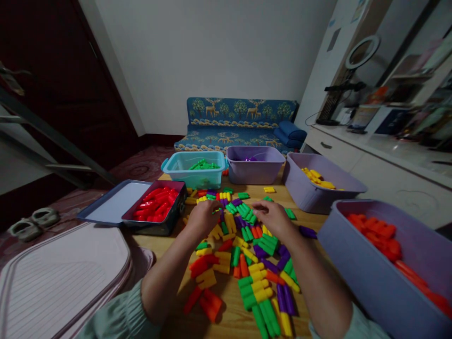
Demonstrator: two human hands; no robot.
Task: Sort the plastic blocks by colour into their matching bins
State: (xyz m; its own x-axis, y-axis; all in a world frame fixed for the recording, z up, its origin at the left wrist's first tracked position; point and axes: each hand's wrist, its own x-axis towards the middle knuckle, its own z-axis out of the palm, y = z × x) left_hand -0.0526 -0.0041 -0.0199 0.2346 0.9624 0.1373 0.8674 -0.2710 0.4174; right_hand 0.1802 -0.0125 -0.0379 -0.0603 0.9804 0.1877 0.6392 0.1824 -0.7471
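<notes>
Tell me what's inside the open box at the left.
The box holds a heap of shiny red plastic pieces. Only the upper ones show; whatever lies beneath them, and the box's floor, is covered.

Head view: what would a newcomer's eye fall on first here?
Probably the bright pile of blocks across the table, with the left hand and right hand at its far half. Around it, bins line the far side and right, and an open case of red blocks sits on the left. Behind, a blue sofa patterned with deer stands before the pale wall.
</notes>
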